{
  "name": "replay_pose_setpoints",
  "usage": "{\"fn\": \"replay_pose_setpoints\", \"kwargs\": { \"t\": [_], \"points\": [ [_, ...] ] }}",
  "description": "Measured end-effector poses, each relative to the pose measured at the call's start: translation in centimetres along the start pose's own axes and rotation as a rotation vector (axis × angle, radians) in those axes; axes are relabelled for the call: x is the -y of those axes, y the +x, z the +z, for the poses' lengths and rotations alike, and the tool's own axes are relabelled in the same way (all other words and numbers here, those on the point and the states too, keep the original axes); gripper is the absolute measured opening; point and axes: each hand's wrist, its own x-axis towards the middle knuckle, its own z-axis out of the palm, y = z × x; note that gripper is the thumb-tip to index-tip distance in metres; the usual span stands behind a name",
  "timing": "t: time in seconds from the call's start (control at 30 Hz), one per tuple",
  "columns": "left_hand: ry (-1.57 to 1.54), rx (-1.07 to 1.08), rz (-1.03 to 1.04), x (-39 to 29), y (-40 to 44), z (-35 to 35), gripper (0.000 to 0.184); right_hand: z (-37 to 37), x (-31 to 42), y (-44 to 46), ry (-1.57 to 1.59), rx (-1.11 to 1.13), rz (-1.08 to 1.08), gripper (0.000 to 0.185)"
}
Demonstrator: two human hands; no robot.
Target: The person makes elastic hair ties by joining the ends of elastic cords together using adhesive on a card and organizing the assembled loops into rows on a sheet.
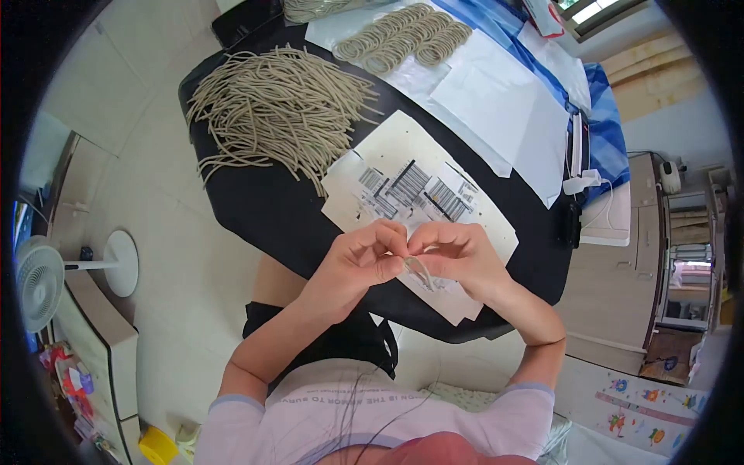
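The left grip (pixel 370 260) and right grip (pixel 457 252) partly hide the loop (pixel 419 273); toward the worktop's (pixel 256 208) far edge, a bundle (pixel 316 8) is cropped.

Bright, fairly even indoor light; daylight glows in window (pixel 593 12) between 1 and 2 o'clock. White sheets (pixel 504 108) near it pale, close to washed out; black-covered counter (pixel 256 213) sinks into dark, surface detail faint. Shadows soft. Left hand (pixel 366 262) and right hand (pixel 459 254) near centre fairly crisp. Strong fisheye: fan (pixel 40 284) at 9 o'clock and cabinets (pixel 608 287) at 3 o'clock bent, softer. Black vignette rounds off corners.
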Motion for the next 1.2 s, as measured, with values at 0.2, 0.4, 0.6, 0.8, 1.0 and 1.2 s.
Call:
{"fn": "replay_pose_setpoints", "kwargs": {
  "t": [0.2,0.4,0.6,0.8,1.0,1.2],
  "points": [
    [-0.08,-0.032,0.032,-0.7,0.0,-0.5,0.013,0.3,0.6,1.8,0.019,0.039,0.14,0.015],
    [0.779,-0.484,0.33,-5.9,0.8,-2.8,0.025,-3.2,3.6,6.5,-0.176,-0.287,-0.148,0.017],
    [1.648,-0.663,0.52,-10.2,0.2,-7.7,0.02,-13.4,5.9,15.4,-0.371,-0.678,-0.241,0.026],
    [1.679,-0.639,0.43,-11.1,0.2,-8.2,0.019,-18.5,4.8,22.1,-0.598,-0.793,-0.248,0.027],
    [1.637,-0.644,0.36,-11.4,0.4,-8.4,0.017,-19.0,4.8,24.6,-0.839,-0.904,-0.201,0.027],
    [1.609,-0.632,0.394,-11.2,0.4,-9.2,0.013,-17.5,5.2,23.9,-1.043,-0.985,-0.25,0.025]
  ]
}}
